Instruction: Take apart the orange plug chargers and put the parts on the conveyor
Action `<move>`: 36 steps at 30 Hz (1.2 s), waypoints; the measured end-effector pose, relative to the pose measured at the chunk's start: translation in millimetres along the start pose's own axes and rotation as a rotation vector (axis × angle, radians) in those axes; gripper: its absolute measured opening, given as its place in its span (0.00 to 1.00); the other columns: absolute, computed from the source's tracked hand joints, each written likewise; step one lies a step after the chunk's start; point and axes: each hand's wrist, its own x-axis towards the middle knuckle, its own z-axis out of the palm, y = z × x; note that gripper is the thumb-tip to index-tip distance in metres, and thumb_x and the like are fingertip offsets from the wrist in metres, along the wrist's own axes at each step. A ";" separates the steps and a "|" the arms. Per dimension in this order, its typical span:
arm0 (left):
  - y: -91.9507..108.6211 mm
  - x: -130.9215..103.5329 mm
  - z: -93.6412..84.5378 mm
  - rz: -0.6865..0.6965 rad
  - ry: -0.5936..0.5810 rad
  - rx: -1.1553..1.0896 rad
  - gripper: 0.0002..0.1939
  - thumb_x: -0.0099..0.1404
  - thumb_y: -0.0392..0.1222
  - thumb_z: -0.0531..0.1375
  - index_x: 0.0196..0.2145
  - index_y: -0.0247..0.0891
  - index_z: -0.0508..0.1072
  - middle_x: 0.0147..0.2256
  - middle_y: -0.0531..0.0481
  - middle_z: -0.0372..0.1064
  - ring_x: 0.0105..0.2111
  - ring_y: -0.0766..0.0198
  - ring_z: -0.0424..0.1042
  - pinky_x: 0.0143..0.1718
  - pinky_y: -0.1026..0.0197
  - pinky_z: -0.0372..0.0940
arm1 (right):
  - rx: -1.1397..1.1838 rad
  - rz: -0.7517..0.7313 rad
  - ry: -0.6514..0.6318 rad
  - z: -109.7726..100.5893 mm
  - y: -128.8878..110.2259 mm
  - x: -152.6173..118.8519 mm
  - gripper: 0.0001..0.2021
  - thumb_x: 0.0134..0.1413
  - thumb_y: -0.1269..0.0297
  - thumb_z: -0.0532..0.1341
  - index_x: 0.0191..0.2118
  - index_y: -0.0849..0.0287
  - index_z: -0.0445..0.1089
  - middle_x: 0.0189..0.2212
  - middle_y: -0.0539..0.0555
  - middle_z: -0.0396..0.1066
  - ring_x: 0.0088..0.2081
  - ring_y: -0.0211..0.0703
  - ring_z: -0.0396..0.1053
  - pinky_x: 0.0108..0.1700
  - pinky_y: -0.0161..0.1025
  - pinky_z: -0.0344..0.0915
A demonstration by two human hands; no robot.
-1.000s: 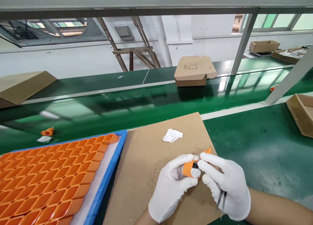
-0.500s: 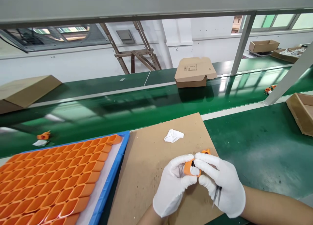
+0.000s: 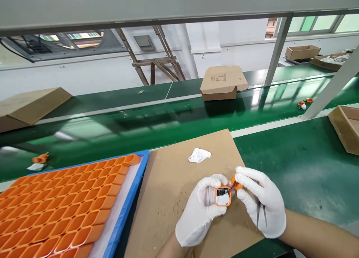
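Observation:
In a white glove, my left hand (image 3: 203, 207) is closed around a small orange plastic housing (image 3: 223, 205). Its opening faces up and shows a black electronic part with something white beside it. Red wires run from it to a smaller orange piece (image 3: 238, 185), which the gloved fingers of my right hand (image 3: 260, 198) pinch just to the right. Metal tweezers (image 3: 261, 215) are tucked in my right palm, tips pointing down. Both hands are above a brown cardboard sheet (image 3: 168, 187), where a crumpled white paper (image 3: 199, 155) lies beyond them.
At left, a blue tray (image 3: 123, 209) carries rows of orange housings (image 3: 70, 198). Behind runs a green conveyor belt (image 3: 146, 125) with orange parts (image 3: 40, 158) on it. A cardboard box (image 3: 223, 82) stands farther back, another open box (image 3: 346, 129) at right. A metal post (image 3: 333, 82) rises at right.
My right hand has moved right, drawing the smaller orange piece away from the housing. The housing has turned, so its inside now shows. Orange parts on the belt have shifted left.

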 end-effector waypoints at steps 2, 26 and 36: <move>1.5 -0.2 1.5 -0.021 0.011 0.005 0.17 0.49 0.39 0.74 0.35 0.48 0.74 0.39 0.55 0.68 0.33 0.70 0.69 0.35 0.67 0.65 | -0.004 -0.002 0.007 -0.1 -0.5 -1.2 0.22 0.64 0.71 0.58 0.61 0.49 0.64 0.47 0.57 0.74 0.46 0.41 0.76 0.46 0.36 0.75; 10.6 2.7 13.0 -0.378 0.337 -0.219 0.13 0.66 0.46 0.62 0.39 0.30 0.74 0.31 0.47 0.75 0.26 0.68 0.76 0.28 0.69 0.72 | 0.603 0.545 -0.245 31.9 38.3 -9.3 0.16 0.51 0.49 0.67 0.36 0.58 0.77 0.43 0.62 0.78 0.44 0.49 0.77 0.47 0.46 0.75; 4.6 -18.2 13.1 -0.237 0.413 -0.134 0.15 0.61 0.46 0.67 0.42 0.35 0.76 0.39 0.46 0.77 0.35 0.64 0.77 0.36 0.64 0.74 | 0.533 0.570 -0.236 35.7 42.2 -17.5 0.20 0.52 0.47 0.66 0.42 0.59 0.76 0.44 0.62 0.78 0.46 0.50 0.76 0.50 0.47 0.73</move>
